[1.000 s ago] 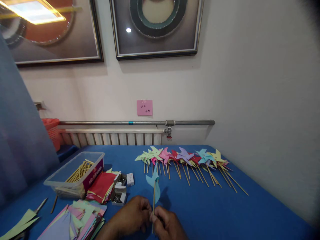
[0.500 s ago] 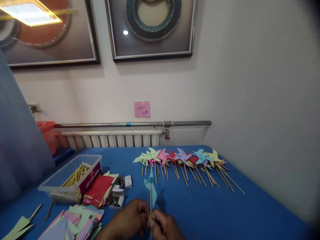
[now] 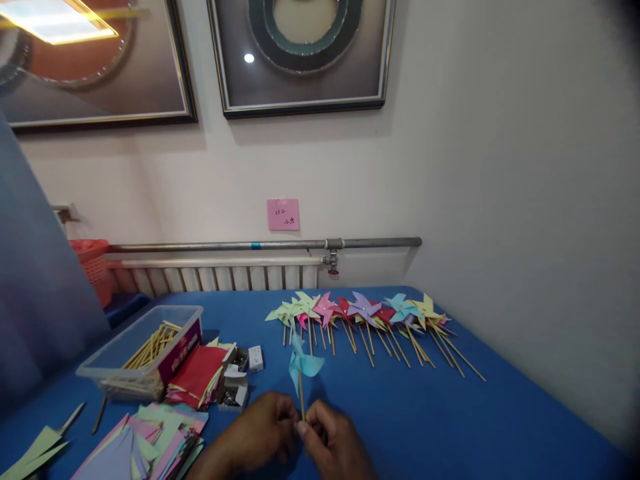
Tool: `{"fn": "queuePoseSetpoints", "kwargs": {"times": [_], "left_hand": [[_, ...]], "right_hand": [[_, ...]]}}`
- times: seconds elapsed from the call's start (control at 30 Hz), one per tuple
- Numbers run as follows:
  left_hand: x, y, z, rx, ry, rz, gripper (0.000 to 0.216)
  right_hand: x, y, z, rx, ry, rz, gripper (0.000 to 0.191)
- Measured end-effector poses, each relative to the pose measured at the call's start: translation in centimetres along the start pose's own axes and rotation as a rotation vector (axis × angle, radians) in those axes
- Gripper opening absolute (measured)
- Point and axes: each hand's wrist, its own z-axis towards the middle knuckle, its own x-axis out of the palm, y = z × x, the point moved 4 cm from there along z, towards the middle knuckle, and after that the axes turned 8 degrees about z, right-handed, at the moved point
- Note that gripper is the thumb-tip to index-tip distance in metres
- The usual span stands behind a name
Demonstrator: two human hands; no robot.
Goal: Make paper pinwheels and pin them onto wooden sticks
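A light-blue paper pinwheel [image 3: 304,364] stands nearly upright on its thin wooden stick in front of me, blades at the top. My right hand [image 3: 334,437] pinches the lower stick between thumb and fingers. On the other side, my left hand [image 3: 265,427] has its fingers curled against the same stick; its fingertips are partly hidden. The stick's bottom end is hidden by the hands. Behind it lies a row of finished-looking pinwheels in several colours, among them a purple pinwheel [image 3: 364,308] and a yellow pinwheel [image 3: 427,308], sticks towards me.
On the left, a clear plastic box [image 3: 115,363] holds wooden sticks. Beside it are red paper sheets [image 3: 196,375], small open boxes of metal pins [image 3: 233,392], a small white box [image 3: 255,359] and a coloured paper pile [image 3: 145,443]. Scissors [image 3: 73,419] lie by green paper [image 3: 37,453].
The blue pinwheel has turned, so its blades now face more towards me and spread to the right. Both hands stay at its stick. The camera view has shifted slightly.
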Motion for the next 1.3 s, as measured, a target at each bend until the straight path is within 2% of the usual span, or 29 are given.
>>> {"fn": "queuePoseSetpoints", "kwargs": {"times": [0.2, 0.57, 0.93, 1.3], "left_hand": [[-0.1, 0.2, 0.1, 0.015, -0.011, -0.002, 0.018], [0.1, 0.9, 0.7, 0.018, -0.017, 0.002, 0.023], [0.2, 0.6, 0.7, 0.001, -0.001, 0.003, 0.014], [0.2, 0.5, 0.4, 0.013, -0.021, 0.011, 0.013]], "right_hand": [[-0.3, -0.2, 0.1, 0.051, -0.040, -0.038, 0.026], [-0.3, -1.0, 0.2, 0.003, -0.008, -0.001, 0.032], [-0.5, -1.9, 0.2, -0.007, -0.015, -0.014, 0.040], [-0.4, -1.0, 0.1, -0.023, 0.009, 0.018, 0.039]]}}
